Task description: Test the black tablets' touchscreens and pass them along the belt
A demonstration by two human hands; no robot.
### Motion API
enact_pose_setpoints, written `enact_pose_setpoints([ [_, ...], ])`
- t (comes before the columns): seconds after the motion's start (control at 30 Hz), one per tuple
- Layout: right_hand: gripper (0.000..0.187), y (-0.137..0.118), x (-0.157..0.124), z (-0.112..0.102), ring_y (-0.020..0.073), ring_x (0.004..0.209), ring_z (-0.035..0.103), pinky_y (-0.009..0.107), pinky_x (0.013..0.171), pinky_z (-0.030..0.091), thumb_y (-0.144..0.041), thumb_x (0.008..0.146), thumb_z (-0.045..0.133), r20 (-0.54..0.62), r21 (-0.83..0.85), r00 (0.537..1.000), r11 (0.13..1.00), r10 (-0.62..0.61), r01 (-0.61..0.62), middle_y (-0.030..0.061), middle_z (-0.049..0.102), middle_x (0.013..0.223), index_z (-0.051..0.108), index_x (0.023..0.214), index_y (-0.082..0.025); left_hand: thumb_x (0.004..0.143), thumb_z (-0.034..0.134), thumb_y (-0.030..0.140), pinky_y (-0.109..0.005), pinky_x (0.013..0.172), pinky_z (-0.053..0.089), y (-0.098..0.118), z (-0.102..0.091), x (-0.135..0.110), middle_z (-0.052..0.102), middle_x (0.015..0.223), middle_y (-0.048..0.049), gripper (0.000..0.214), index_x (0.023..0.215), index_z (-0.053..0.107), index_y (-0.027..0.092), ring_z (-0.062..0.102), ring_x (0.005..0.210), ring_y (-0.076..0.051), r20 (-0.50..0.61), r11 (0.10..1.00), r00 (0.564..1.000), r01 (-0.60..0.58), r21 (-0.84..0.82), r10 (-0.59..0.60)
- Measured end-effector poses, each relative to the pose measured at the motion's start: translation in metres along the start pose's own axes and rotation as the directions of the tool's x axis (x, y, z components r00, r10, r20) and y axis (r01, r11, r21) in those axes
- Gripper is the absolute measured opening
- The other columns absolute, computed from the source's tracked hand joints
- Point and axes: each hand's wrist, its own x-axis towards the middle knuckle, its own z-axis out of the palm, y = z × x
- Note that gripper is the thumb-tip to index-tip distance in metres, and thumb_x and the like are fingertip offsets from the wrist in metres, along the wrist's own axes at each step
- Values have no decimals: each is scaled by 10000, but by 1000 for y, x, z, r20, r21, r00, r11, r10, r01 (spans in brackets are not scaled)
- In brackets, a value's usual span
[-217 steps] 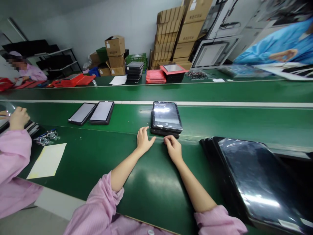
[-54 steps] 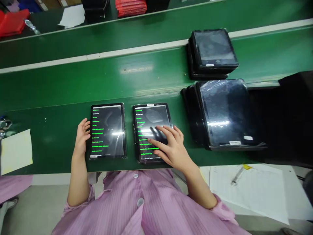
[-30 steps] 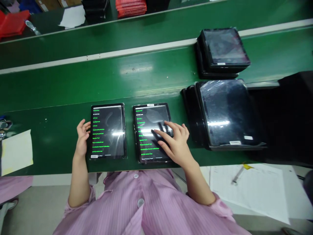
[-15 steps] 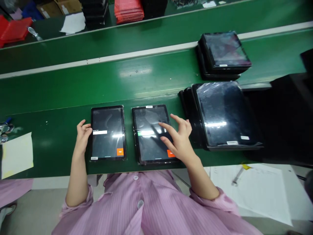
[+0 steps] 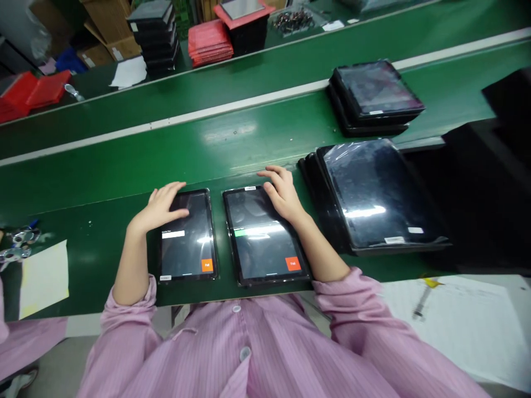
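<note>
Two tablets lie flat side by side on the green bench, each lit with a dark screen and an orange-red button at its lower right. Over the upper left of the left tablet (image 5: pixel 188 243) is my left hand (image 5: pixel 160 209), fingers stretched out and thumb across the screen. At the top right corner of the right tablet (image 5: pixel 265 251), my right hand (image 5: pixel 282 193) reaches past the edge with fingers spread. A green bar shows on the right screen, a white bar on the left one. Neither hand grips anything; whether the fingertips touch is hard to tell.
To the right stand a stack of larger tablets (image 5: pixel 373 193) and, behind it, a smaller tablet stack (image 5: pixel 373 94). Pale paper (image 5: pixel 45 279) lies at the left edge. Red sleeves (image 5: pixel 209 43) and black stacked devices (image 5: pixel 153 33) sit on the far shelf.
My left hand has moved from the left tablet's side up over its upper part. My right hand has gone from mid-screen to the right tablet's top edge. The view has shifted slightly.
</note>
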Motion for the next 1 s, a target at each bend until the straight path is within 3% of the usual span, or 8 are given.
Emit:
enact_pose_setpoints([
  [0.07, 495, 7, -5, -2, 302, 1223, 511, 493, 1062, 383, -533, 1008, 296, -59, 19, 998, 1000, 11, -10, 123, 567, 1267, 632, 1232, -248, 590, 871, 496, -711, 1124, -101, 2, 0, 2, 410, 1541, -142, 990, 1457, 435, 303, 269, 1452, -451, 158, 998, 985, -68, -3, 68],
  [0.2, 477, 12, -9, -11, 290, 1175, 554, 469, 1026, 422, -483, 1015, 282, -168, 71, 985, 997, 41, -29, 115, 603, 1184, 648, 1201, -240, 494, 926, 447, -729, 1068, -188, -5, -3, -2, 330, 1589, -174, 1231, 1540, 291, 309, 236, 1462, -477, 210, 998, 976, -57, 23, 50],
  [0.3, 470, 10, -7, -12, 295, 1161, 562, 474, 1026, 420, -497, 1006, 312, -198, 85, 979, 996, 51, -35, 115, 608, 1165, 661, 1180, -235, 619, 861, 508, -732, 1072, -172, -3, -5, -2, 342, 1584, -173, 1157, 1565, 225, 303, 260, 1463, -452, 231, 998, 973, -33, 58, 19],
  [0.4, 480, 9, -7, -12, 298, 1158, 564, 479, 1018, 424, -501, 1005, 301, -190, 80, 980, 996, 56, -41, 113, 608, 1165, 662, 1183, -240, 732, 771, 545, -720, 1078, -181, 1, -1, 0, 409, 1542, -164, 963, 1537, 305, 294, 299, 1454, -425, 187, 997, 982, -22, 73, 8],
  [0.57, 500, 7, -9, -13, 301, 1158, 561, 477, 1013, 428, -520, 1006, 286, -165, 33, 986, 999, 31, -26, 116, 599, 1172, 652, 1204, -242, 517, 907, 497, -700, 1059, -237, 0, 6, -4, 313, 1596, -149, 1157, 1515, 350, 320, 199, 1480, -456, 216, 994, 973, -95, 45, 83],
  [0.67, 521, 8, -9, -13, 302, 1160, 557, 478, 1012, 428, -526, 1013, 260, -159, 4, 987, 1000, 27, -26, 119, 590, 1176, 645, 1223, -245, 487, 917, 511, -702, 1055, -240, -1, 5, -3, 343, 1579, -157, 1176, 1506, 368, 307, 213, 1468, -468, 199, 996, 976, -85, 1, 83],
  [0.87, 564, 11, -10, -11, 298, 1154, 540, 488, 1025, 417, -534, 1016, 247, -78, 5, 997, 1000, 6, -6, 113, 573, 1190, 700, 1199, -252, 867, 620, 544, -678, 1085, -229, 10, 14, 4, 503, 1444, -123, 618, 1415, 515, 278, 388, 1388, -385, 84, 997, 996, -27, 73, 21],
  [1.0, 554, 12, -13, -10, 332, 1224, 468, 548, 1045, 368, -554, 1002, 298, 41, -104, 999, 995, 0, 5, 98, 538, 1304, 778, 1045, -283, 873, 624, 515, -689, 1096, -213, 19, 18, -4, 440, 1505, -70, 397, 1222, 681, 333, 249, 1459, -402, 100, 995, 991, -89, 42, 84],
])
